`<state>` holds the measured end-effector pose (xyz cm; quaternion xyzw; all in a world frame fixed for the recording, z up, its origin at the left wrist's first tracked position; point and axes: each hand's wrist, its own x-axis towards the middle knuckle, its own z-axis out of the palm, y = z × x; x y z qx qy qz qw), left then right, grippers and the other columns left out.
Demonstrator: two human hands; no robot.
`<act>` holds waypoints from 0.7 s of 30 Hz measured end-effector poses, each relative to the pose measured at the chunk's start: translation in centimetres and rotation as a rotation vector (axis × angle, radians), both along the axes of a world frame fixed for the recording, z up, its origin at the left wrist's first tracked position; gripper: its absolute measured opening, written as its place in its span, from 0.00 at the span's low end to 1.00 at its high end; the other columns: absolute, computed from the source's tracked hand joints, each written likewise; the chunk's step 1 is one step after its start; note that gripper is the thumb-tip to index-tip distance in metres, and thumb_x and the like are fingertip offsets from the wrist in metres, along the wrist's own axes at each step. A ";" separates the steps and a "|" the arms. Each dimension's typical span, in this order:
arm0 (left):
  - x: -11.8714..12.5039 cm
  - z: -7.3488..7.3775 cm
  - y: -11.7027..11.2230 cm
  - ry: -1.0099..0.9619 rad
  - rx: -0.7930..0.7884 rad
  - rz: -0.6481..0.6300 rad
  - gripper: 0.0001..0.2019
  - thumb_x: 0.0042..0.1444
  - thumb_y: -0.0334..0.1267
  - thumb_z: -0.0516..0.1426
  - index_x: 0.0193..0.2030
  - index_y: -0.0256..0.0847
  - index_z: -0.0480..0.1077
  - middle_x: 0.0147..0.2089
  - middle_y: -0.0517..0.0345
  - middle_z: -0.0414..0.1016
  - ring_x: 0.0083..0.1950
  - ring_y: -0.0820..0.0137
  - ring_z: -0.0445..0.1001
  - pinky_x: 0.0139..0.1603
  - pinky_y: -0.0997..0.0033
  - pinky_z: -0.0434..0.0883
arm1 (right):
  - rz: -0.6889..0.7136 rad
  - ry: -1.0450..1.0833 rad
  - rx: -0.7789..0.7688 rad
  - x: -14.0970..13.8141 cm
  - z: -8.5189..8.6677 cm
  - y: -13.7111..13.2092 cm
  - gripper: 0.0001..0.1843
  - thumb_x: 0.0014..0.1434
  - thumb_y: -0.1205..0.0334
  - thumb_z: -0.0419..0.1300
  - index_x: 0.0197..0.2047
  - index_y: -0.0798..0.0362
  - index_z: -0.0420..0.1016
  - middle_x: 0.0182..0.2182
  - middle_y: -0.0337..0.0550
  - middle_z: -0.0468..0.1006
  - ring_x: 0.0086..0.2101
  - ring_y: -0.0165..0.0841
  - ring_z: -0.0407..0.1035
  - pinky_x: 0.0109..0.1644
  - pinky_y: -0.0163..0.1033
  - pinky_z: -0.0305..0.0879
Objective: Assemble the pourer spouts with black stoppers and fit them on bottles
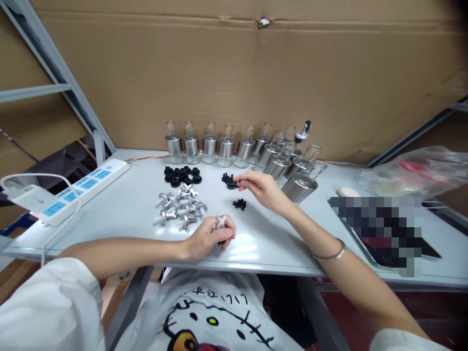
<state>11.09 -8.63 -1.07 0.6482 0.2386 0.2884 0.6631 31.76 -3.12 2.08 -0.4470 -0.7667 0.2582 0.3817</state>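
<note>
My left hand (210, 237) rests on the pale table (120, 214) near its front edge, fingers closed round a silver metal spout piece (221, 222) with a dark part beneath it. My right hand (261, 187) reaches farther back, its fingertips pinching at a small pile of black parts (229, 180). A second, smaller cluster of black bits (240, 204) lies between the two hands. Left of my left hand lies a heap of silver spout pieces (181, 207). Behind that heap sit several black round caps (182, 175).
A row of glass bottles with steel sleeves (215, 146) lines the cardboard wall; more lie tipped at the right (298, 173). A white and blue power strip (78, 187) lies at the left. A clear plastic bag (420, 173) and a tray (360, 241) sit right.
</note>
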 end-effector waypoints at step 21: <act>0.4 0.1 0.0 0.071 -0.012 -0.024 0.11 0.53 0.43 0.54 0.28 0.37 0.62 0.18 0.64 0.64 0.21 0.76 0.62 0.27 0.75 0.59 | -0.054 -0.611 -0.157 1.2 -1.1 1.2 0.13 0.50 0.77 0.60 0.34 0.55 0.82 0.33 0.44 0.82 0.36 0.36 0.76 0.43 0.34 0.67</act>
